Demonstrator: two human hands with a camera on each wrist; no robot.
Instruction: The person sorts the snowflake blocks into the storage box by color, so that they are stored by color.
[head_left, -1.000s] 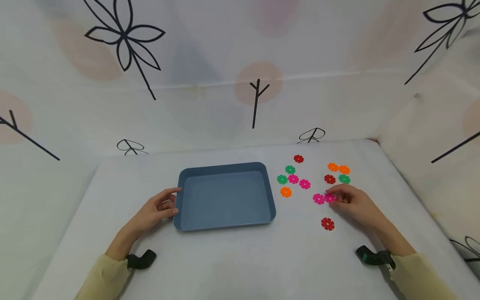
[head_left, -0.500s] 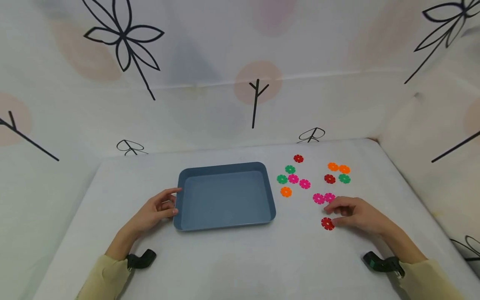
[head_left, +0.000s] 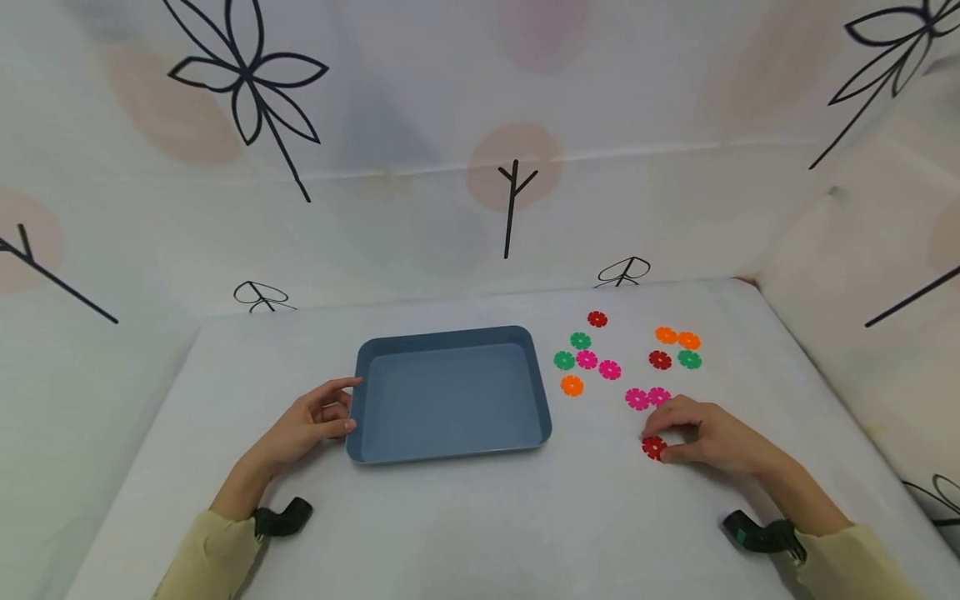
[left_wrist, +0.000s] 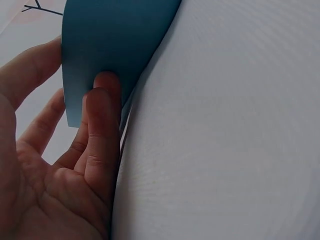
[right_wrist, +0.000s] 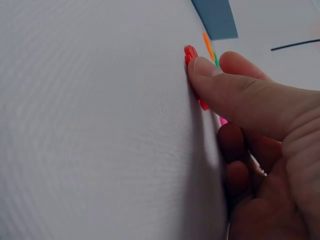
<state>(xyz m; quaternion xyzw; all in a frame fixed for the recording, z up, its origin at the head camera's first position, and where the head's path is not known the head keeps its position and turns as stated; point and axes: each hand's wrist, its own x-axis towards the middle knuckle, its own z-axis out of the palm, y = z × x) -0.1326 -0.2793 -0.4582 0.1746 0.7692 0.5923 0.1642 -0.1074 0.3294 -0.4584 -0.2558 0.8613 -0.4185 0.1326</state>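
A shallow blue-grey rectangular tray [head_left: 450, 400] lies on the white table. At its left side is my left hand [head_left: 318, 414], its fingers and thumb touching the outer wall; the left wrist view shows the fingertips against the blue wall [left_wrist: 115, 35]. My right hand [head_left: 712, 433] pinches a red notched disc [head_left: 653, 448] between thumb and index finger, low over the table. In the right wrist view the thumb covers part of this disc [right_wrist: 190, 51]. Just beyond that hand lie two pink notched discs [head_left: 637, 399], the right one partly behind the fingers.
Right of the tray lies a loose group of notched discs: green [head_left: 565, 360], pink [head_left: 610, 370], orange [head_left: 572, 385] and red [head_left: 597, 319]. Farther right are two orange discs [head_left: 666, 335], a dark red one [head_left: 660, 360] and a green one [head_left: 689, 359]. A patterned cloth wall [head_left: 435, 217] stands behind.
My right hand has come nearer, from the right pink disc to the red disc, and its thumb and index finger have closed about it. The left hand and the tray look unmoved.
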